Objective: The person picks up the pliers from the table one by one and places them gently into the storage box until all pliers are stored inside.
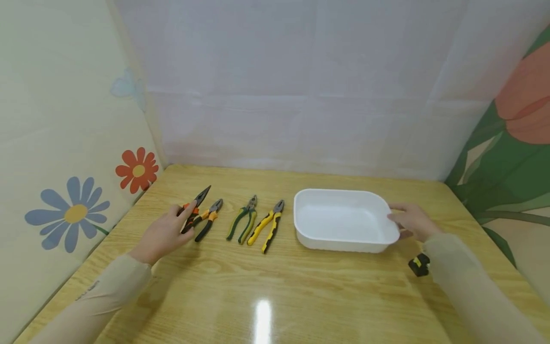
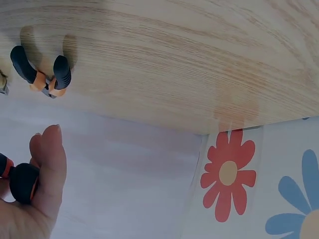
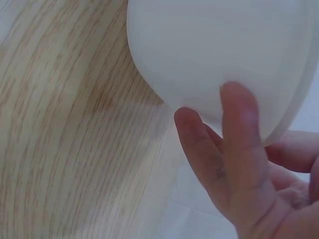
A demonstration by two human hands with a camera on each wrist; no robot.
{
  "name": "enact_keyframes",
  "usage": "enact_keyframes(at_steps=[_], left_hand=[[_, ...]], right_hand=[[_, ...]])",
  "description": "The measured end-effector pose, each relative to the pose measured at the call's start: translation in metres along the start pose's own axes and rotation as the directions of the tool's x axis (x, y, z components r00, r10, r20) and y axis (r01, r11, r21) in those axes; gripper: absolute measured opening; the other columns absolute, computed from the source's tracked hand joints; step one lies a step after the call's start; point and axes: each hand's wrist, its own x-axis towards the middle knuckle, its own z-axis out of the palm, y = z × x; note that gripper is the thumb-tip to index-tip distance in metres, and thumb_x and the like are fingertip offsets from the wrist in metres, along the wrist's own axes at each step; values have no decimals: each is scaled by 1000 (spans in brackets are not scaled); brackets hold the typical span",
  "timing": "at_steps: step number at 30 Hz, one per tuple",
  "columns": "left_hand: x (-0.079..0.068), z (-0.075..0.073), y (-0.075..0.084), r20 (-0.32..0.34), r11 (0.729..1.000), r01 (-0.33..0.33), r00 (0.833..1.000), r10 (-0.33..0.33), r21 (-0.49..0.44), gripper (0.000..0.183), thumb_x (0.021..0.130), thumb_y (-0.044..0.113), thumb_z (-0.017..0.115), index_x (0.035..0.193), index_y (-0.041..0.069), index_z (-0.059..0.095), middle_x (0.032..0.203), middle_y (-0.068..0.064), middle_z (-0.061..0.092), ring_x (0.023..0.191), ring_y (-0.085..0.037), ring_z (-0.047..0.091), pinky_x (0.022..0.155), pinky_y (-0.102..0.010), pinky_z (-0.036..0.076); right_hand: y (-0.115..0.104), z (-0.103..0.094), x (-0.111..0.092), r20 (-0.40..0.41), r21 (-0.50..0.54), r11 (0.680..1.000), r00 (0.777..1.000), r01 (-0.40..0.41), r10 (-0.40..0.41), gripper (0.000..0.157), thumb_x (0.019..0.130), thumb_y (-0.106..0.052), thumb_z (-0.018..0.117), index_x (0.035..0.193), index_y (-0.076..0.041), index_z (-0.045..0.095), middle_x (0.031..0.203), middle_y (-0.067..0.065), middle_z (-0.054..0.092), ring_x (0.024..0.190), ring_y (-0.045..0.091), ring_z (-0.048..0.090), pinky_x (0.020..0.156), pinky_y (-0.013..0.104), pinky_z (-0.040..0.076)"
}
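Observation:
My left hand grips a pair of long-nose pliers with black and orange handles; its pointed jaws face away from me. In the left wrist view, only the black and orange handle end shows beside the fingers. My right hand holds the right end of a white plastic tray, with fingertips against its outer wall. Just right of the left hand lie orange-and-black pliers, then green-handled pliers and yellow-and-black pliers.
A small black and yellow object lies by the right forearm, partly hidden by the sleeve. The wooden table meets a white cloth backdrop at its far edge. Flower-patterned sheets stand at both sides.

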Motion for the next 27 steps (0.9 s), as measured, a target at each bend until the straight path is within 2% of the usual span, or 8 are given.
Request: enact_keyframes(at_steps=[10, 20, 27], left_hand=[[4, 1, -3, 12, 999, -47, 999, 47, 5, 63, 89, 12, 66, 148, -1, 46, 91, -16, 47, 61, -18, 36, 53, -31, 33], [12, 4, -2, 58, 998, -64, 996, 64, -3, 65, 90, 14, 66, 150, 1, 44, 92, -15, 47, 60, -17, 36, 52, -30, 33], [16, 7, -4, 64, 996, -86, 994, 86, 3, 66, 89, 14, 66, 150, 0, 44, 96, -16, 49, 64, -17, 39, 56, -32, 37]], right_hand=[[0, 0, 1, 20, 23, 1000, 1000, 0, -1, 57, 105, -10, 43, 150, 17, 19, 142, 44, 34, 103, 35, 63, 80, 45, 59], [1, 1, 5, 31, 44, 999, 999, -29, 27, 58, 106, -10, 40, 152, 16, 15, 146, 44, 29, 113, 44, 57, 82, 46, 59], [-1, 3, 5, 22, 66, 998, 1000, -14, 12, 57, 106, -7, 39, 152, 15, 16, 144, 44, 33, 99, 30, 62, 78, 44, 60]])
